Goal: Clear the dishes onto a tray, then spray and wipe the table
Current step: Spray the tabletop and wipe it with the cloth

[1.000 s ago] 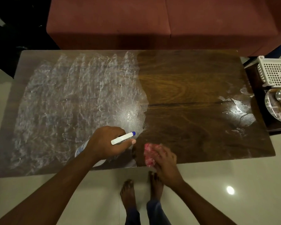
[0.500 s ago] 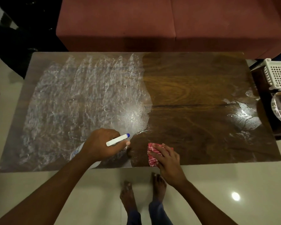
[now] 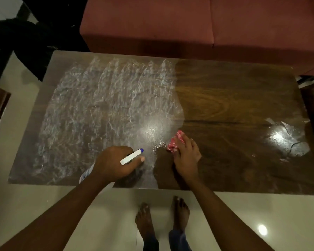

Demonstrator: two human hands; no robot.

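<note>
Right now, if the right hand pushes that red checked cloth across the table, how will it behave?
Likely floppy: the cloth is bunched under the right hand. Probably slides easily over the wet film, soaking up liquid and getting heavier.

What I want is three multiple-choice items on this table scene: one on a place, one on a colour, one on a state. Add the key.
1. Where is the cloth?
A. in a bucket
B. on the table, under the right hand
C. on a shelf

2. What colour is the tip of the spray bottle nozzle?
A. red
B. green
C. blue

3. What is the left hand doing?
A. gripping the spray bottle
B. lying flat on the table
C. hanging empty

Key:
1 B, the right hand presses it on the tabletop.
2 C, the white nozzle ends in blue.
3 A, its fingers curl round the bottle.
</note>
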